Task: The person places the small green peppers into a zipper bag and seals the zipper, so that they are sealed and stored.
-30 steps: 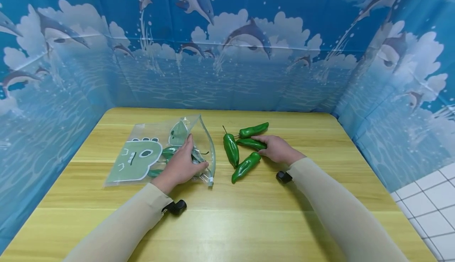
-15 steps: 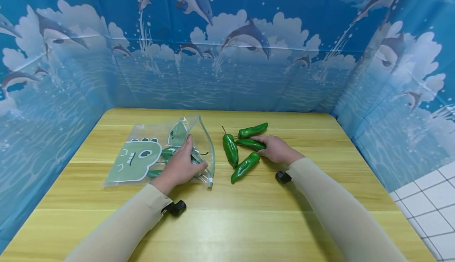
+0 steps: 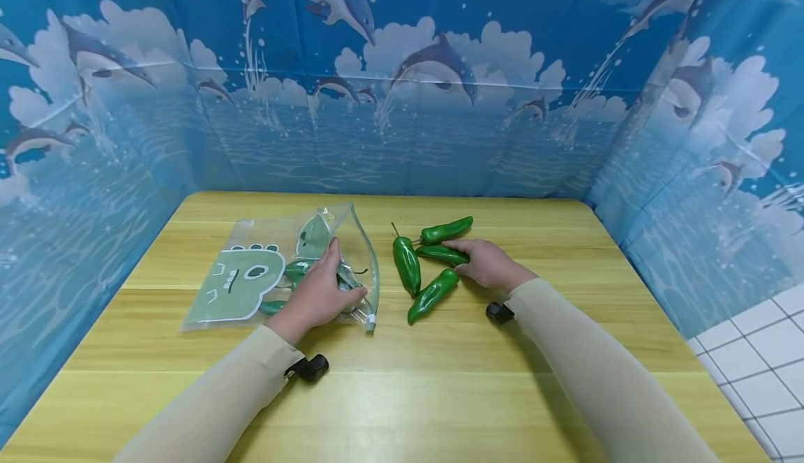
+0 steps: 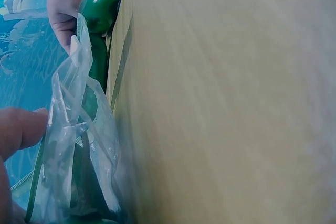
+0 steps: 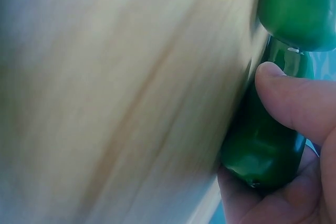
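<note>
My left hand holds the open-mouthed side of a clear zip bag printed with a green cartoon monster. Several green peppers show through the plastic, partly covered by the print and the hand. In the left wrist view, the thumb lies against the bag's film. To the right, my right hand pinches a green chili pepper lying on the table; the right wrist view shows thumb and fingers around this pepper. Three more peppers lie around it: one on the left, one in front, one behind.
The yellow wood-grain table reaches back to a blue dolphin-print curtain that hangs on three sides. White floor tiles show at the right. A small black camera sits on each wrist, over beige sleeves.
</note>
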Available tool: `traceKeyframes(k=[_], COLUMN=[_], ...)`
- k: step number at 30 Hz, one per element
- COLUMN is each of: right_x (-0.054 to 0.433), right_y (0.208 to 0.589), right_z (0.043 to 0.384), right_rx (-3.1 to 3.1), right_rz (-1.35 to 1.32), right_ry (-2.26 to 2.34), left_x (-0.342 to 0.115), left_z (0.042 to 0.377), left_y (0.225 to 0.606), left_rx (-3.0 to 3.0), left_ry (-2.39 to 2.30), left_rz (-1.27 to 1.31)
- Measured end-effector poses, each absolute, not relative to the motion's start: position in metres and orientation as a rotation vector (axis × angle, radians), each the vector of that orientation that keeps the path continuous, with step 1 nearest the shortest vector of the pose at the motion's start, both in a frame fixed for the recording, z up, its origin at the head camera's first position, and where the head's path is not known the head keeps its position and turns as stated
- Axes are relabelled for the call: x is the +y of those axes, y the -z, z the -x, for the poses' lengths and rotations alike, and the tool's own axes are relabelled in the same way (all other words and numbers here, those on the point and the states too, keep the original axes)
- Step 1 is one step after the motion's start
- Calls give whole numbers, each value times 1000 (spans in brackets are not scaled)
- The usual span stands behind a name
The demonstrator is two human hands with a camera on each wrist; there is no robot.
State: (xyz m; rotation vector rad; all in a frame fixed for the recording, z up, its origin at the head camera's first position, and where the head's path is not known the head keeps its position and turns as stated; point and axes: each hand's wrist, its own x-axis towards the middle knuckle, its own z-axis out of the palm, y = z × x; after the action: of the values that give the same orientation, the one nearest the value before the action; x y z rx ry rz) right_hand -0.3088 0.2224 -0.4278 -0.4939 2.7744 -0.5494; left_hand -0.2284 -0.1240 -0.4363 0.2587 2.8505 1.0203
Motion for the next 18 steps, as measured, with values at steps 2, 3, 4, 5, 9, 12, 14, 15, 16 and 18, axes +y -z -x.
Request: traceKeyframes(k=[2,3,4,5,9,12,14,15,16,18], right_x=[223,223,222,222,222,222,222,222,222,223], right_y=[428,428,428,428,427,427,427,427,427,426], right_z=[309,309,309,309,309,309,309,309,309,309], right_rx=[2776,2776,2776,2775,2773,2770,2767,2765,2764,2764], right_rz=[496,497,497,497,487,479,477,475,473,473], right_ry=[550,550,550,551,551,554,559,563,568,572], left_x=[-124,-124,-124,-124,-124,-124,-124,-124,-124,-125], left_z=[228,228,228,228,228,228,228,228,229,229], left_y=[436,436,436,435,434,434,434,434,434,435], left_rx=[2850,2850,2849,2848,2848,2849,2847,2846,2847,2846], left_ry=[-1023,-1024,-1025,-1025,-1023,-1017,-1017,-1017,-1017,-1018], left_rz=[-261,-262,-263,-263,-264,-267,-268,-267,-268,-265])
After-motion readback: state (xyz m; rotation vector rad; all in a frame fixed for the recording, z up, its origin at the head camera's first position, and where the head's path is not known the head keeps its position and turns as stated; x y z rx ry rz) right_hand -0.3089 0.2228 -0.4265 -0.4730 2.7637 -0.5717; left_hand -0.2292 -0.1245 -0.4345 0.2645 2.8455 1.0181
